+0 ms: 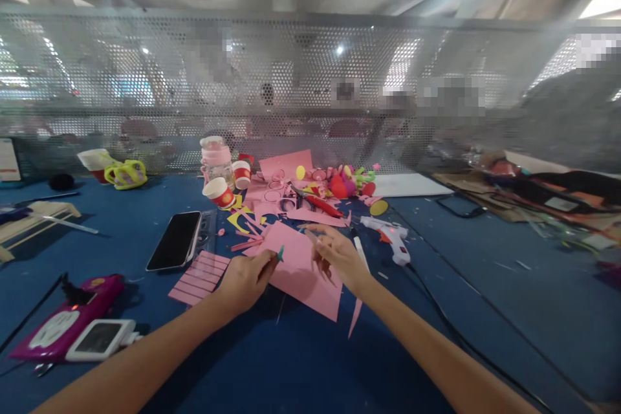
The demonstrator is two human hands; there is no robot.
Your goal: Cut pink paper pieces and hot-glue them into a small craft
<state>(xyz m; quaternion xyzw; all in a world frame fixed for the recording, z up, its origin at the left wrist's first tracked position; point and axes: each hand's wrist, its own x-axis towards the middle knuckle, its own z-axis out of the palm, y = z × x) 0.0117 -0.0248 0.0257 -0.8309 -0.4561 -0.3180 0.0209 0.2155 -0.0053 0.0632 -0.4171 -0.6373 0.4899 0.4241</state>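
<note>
My left hand (247, 279) is closed, pinching a small teal piece (280, 253) that looks like a pen cap. It is over the left edge of a pink paper sheet (295, 265) lying on the blue table. Above the same sheet, my right hand (337, 252) has its thumb and forefinger closed around a slim, pen-like thing (309, 234), mostly hidden by the fingers. Left of the sheet lies a pink piece ruled with dark lines (200, 278). Thin pink strips (247, 242) lie by its upper left edge.
A white glue gun (388, 233) with a cord lies right of my right hand. Red-handled pliers (323, 204) lie among paper scraps. Paper cups (219, 193) and a pink-lidded bottle (217, 158) stand behind. A phone (174, 242) and a purple power strip (72, 323) are left.
</note>
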